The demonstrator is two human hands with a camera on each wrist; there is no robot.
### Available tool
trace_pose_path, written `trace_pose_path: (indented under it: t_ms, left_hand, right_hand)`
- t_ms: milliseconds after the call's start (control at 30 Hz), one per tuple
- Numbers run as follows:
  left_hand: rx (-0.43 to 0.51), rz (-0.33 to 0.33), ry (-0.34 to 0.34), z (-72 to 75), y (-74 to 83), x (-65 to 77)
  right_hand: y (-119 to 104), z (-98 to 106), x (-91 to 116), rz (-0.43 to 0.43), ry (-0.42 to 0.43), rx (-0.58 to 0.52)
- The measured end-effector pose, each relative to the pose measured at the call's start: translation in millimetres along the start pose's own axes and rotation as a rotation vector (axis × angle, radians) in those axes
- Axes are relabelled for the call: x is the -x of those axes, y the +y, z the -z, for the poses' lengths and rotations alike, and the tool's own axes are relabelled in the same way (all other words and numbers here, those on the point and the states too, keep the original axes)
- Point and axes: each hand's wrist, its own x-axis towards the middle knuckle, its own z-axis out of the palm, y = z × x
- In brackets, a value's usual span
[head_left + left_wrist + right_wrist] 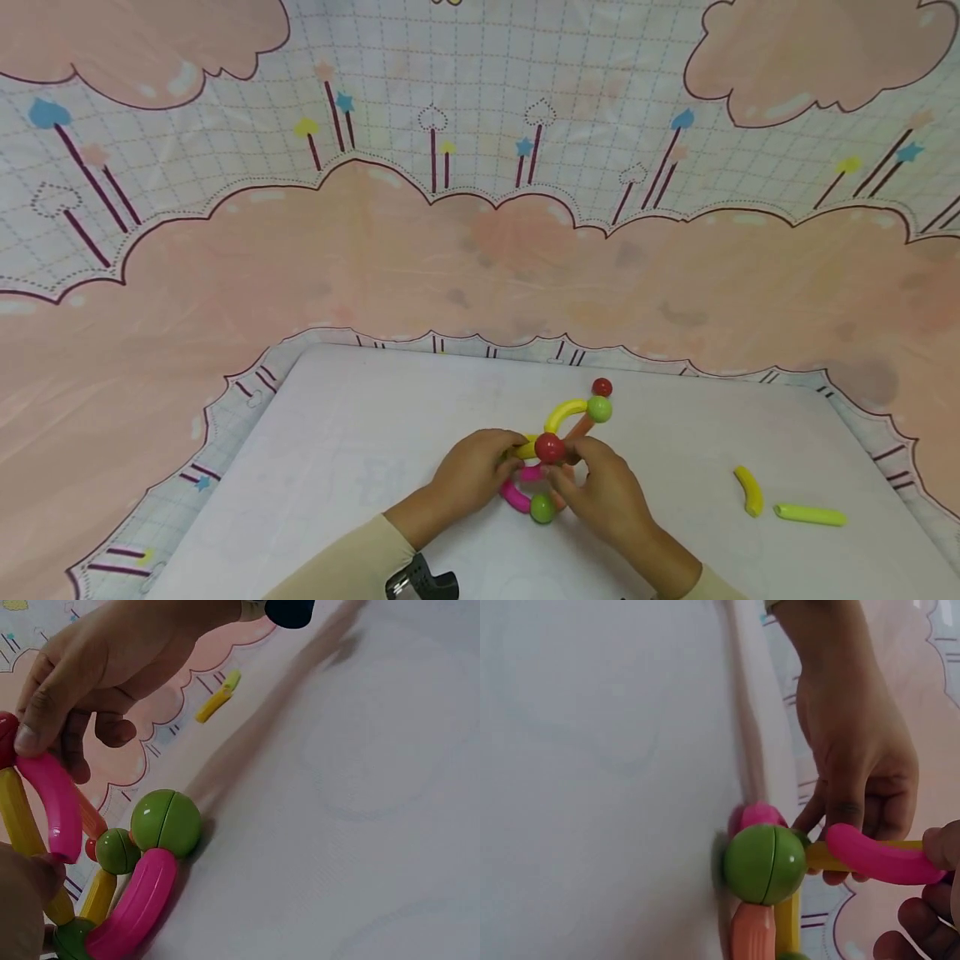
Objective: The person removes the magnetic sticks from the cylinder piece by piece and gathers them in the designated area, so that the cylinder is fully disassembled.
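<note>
A toy model of coloured sticks and balls stands between the two hands. My left hand [468,475] pinches a yellow stick [826,856] of it at the left. From the right, my right hand [611,492] holds a pink curved stick [56,802] by its end, thumb right beside the red ball [550,447]. The stick's other end lies close to my left fingertips. Lower in the model, a second pink curved stick [139,907] joins a green ball [166,823]. A yellow curved stick [564,412] leads to another green ball [599,408] at the back, with an orange stick [581,427] below.
To the right on the white tabletop [360,400] lie a loose yellow curved stick [748,492] and a lime-green straight stick [810,514]. A small red ball [602,387] sits at the model's far end. Behind the table hangs a patterned cloth [450,267].
</note>
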Motion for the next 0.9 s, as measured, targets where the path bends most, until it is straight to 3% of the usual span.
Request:
trace_pose_path:
  t_ms: [133,233,300,400,500,600,700,900]
  left_hand:
    - [0.047,0.029,0.007,0.9,-3.1,2.4]
    - [0.082,0.045,0.024,1.3,-5.6,3.9]
    - [0.105,0.044,0.034,1.4,-7.4,4.5]
    - [0.132,0.046,0.037,1.9,-10.5,5.1]
    - [0.159,0.048,0.04,2.0,-14.8,5.7]
    - [0.192,0.062,0.038,2.0,-19.5,6.4]
    - [0.221,0.062,0.037,2.3,-23.3,6.3]
    - [0.242,0.063,0.042,4.8,-27.6,4.9]
  right_hand:
    - [-6.7,-2.1,1.0,0.022,-0.012,-0.031]
    - [-7.9,-1.6,3.1,0.036,0.03,-0.018]
    - [-5.6,0.0,3.0,0.011,0.084,-0.006]
    - [1.8,1.8,-1.9,-0.095,0.119,-0.01]
    - [11.9,-0.6,-10.5,-0.211,0.049,-0.036]
    - [22.2,-7.6,-17.7,-0.264,-0.058,-0.066]
    - [29.8,-14.1,-21.3,-0.251,-0.092,-0.076]
    - [34.9,-18.5,-28.7,-0.191,-0.079,-0.058]
